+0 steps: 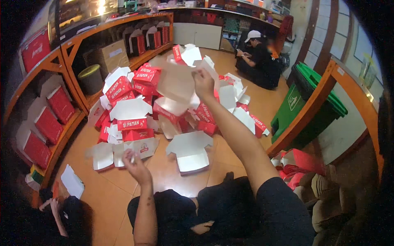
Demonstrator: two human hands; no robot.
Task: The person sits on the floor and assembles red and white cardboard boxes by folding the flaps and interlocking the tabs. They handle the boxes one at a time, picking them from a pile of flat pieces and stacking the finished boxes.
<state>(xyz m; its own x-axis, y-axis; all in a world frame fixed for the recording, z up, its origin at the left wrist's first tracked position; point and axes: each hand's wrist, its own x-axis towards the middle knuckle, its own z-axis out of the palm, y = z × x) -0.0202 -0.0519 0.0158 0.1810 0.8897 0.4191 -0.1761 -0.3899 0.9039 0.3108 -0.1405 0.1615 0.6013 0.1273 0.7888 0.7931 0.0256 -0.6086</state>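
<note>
My right hand is raised over the pile, its fingers closed on the edge of a cardboard food box that is blurred by motion. Lower down, my left hand has its fingers curled together beside an open red-and-white box on the floor. What those fingers grip, if anything, I cannot make out. Between my hands and close to my legs stands another open box, its white inside facing up. Beyond lies a big heap of folded red-and-white boxes.
Flat red box blanks and brown stacks lie at the right. A green wheeled bin stands behind an orange wooden frame. Shelves with red boxes line the left. One person sits far back; another's hands show lower left.
</note>
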